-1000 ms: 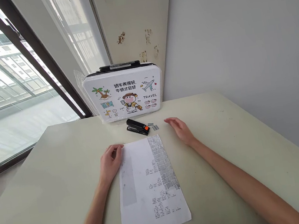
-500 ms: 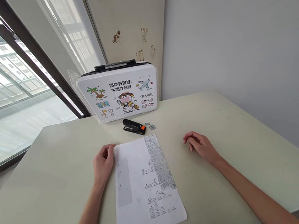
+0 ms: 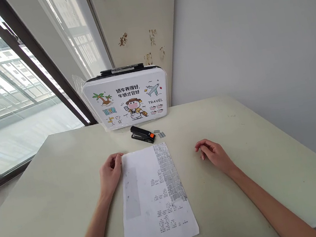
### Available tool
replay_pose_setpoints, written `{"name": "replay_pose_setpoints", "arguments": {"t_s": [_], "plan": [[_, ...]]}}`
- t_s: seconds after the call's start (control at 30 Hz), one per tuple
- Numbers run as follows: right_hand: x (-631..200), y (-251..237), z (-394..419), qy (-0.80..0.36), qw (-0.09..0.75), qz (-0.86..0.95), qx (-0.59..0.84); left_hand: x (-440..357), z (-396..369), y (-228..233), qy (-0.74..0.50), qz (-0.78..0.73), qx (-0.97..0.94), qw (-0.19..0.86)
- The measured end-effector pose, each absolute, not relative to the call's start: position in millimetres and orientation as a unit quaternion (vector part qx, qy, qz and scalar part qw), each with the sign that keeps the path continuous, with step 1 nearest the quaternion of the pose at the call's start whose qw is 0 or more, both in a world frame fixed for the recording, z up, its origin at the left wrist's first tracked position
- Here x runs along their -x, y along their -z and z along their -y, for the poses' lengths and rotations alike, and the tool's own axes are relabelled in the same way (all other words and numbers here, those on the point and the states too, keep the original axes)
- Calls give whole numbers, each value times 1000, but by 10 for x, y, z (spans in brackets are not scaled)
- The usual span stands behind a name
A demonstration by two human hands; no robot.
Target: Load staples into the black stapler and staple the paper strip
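A printed sheet of paper (image 3: pixel 155 200) lies flat on the pale table (image 3: pixel 51 182) in front of me. My left hand (image 3: pixel 110 174) rests loosely curled at the sheet's upper left corner, fingertips touching its edge, holding nothing. On the bare table to the right of the sheet lies my right hand (image 3: pixel 214 154), fingers loosely curled and apart, also holding nothing. A black stapler (image 3: pixel 142 134) with an orange end sits beyond the sheet. Small strips of staples (image 3: pixel 160 133) lie just right of it.
A white case (image 3: pixel 127 98) printed with cartoon pictures and "TRAVEL" stands upright at the table's far edge against the wall. A large window (image 3: pixel 2 90) is on the left, and a plain wall on the right. The table's right edge runs close to that wall.
My right hand has drawn back from near the staples to the table right of the sheet and curled its fingers. The left hand has stayed at the sheet's corner.
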State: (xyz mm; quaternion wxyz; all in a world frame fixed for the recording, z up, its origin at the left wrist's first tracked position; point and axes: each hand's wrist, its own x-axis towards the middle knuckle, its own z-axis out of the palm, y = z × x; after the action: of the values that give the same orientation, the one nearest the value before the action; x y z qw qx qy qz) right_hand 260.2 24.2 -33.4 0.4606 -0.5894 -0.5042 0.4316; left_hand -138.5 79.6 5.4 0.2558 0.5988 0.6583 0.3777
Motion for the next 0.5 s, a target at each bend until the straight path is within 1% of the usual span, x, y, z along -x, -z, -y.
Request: {"name": "replay_pose_setpoints", "arguments": {"t_s": [0.5], "plan": [[-2616, 377, -233, -429, 456, 508, 592, 1374, -785, -48, -380, -658, -596, 258]]}}
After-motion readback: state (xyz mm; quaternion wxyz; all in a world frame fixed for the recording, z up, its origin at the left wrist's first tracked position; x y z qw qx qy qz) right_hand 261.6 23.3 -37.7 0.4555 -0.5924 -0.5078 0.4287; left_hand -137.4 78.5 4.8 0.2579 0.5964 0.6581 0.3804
